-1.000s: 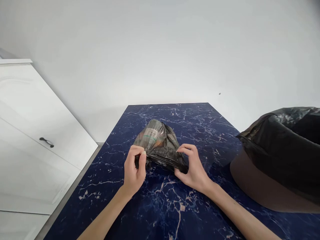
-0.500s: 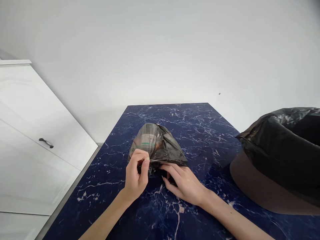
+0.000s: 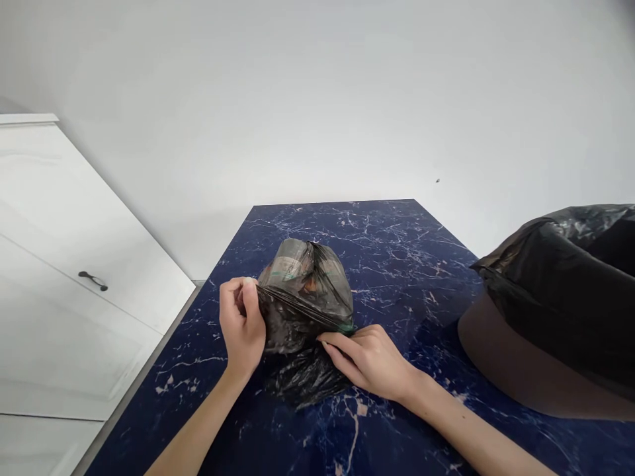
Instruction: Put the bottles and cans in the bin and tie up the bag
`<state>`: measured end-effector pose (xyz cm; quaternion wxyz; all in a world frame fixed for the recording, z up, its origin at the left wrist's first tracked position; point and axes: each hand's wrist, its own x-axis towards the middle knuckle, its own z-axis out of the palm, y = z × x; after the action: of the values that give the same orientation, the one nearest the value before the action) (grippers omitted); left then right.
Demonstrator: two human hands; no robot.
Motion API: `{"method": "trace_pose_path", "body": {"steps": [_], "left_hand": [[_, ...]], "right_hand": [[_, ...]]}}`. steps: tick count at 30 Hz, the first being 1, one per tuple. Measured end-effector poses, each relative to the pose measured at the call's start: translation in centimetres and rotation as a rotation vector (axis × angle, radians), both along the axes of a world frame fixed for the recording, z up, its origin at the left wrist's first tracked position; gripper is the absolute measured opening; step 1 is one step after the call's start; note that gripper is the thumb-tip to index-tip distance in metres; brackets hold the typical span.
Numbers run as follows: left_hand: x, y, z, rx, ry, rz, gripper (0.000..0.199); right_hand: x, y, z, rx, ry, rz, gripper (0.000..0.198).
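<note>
A thin black plastic bag (image 3: 307,297) lies on the blue marbled table, with crumpled contents showing faintly through its stretched film. My left hand (image 3: 243,324) pinches the bag's edge at its left side between thumb and fingers, drawing the plastic taut. On the near right side, my right hand (image 3: 372,360) is closed on a fold of the same bag with thumb and forefinger. Loose, wrinkled plastic spreads on the table between the two hands. What exactly is inside the bag cannot be made out.
To the right stands a large brown bin (image 3: 506,370) with a black liner (image 3: 555,291) folded over its rim. A white cabinet (image 3: 64,264) with a dark handle is at the left. The table (image 3: 347,225) reaches toward a pale wall.
My left hand has moved left and slightly up, pulling the bag's edge taut. Loose black plastic now spreads toward me. My right hand has shifted slightly and now pinches a fold.
</note>
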<state>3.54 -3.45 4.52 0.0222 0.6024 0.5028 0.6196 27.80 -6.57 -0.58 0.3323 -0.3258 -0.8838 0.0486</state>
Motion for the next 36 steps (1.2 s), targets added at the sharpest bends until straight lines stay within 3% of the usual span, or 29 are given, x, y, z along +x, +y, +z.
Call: {"method": "trace_pose_path", "body": {"steps": [6,10,16,19,23,25,26,28,30,32,36], "left_hand": [[-1.4,1.0,0.7,0.043,-0.008,0.095,0.036],[-1.5,0.6,1.2,0.073,0.126,0.065,0.025],[-0.7,-1.5,2.6,0.192,0.379,-0.005,0.008],[-0.2,-2.6,3.1,0.241,0.526,0.007,0.01],[1.1,-5.0,3.0,0.346,0.551,0.033,0.027],[2.3,-6.7,2.5,0.394,0.56,-0.106,0.028],[2.9,-7.6,2.1,0.364,0.602,-0.237,0.025],[4.2,-9.0,1.4,0.156,0.752,-0.501,0.015],[5.2,-9.8,0.6,-0.105,0.921,-0.613,0.005],[5.6,-9.7,-0.2,-0.278,1.022,-0.553,0.002],[4.8,-8.4,-1.4,-0.429,1.044,-0.336,0.018]], "right_hand": [[0.3,0.4,-0.6,0.002,-0.06,-0.065,0.04],[0.5,0.8,-1.0,0.005,-0.037,-0.106,0.055],[0.8,1.1,-1.2,0.033,0.076,-0.197,0.064],[0.8,1.1,-1.1,-0.023,0.124,-0.24,0.063],[0.8,1.3,-1.0,-0.18,0.127,-0.353,0.051],[0.9,1.5,-1.1,-0.215,0.113,-0.399,0.039],[1.1,1.6,-1.1,-0.228,0.104,-0.411,0.035],[1.4,2.0,-1.1,-0.266,0.08,-0.414,0.033],[1.9,2.3,-1.0,-0.312,0.062,-0.384,0.034],[2.3,2.6,-0.8,-0.359,0.065,-0.327,0.034],[2.6,2.7,-0.2,-0.456,0.144,-0.166,0.031]]}}
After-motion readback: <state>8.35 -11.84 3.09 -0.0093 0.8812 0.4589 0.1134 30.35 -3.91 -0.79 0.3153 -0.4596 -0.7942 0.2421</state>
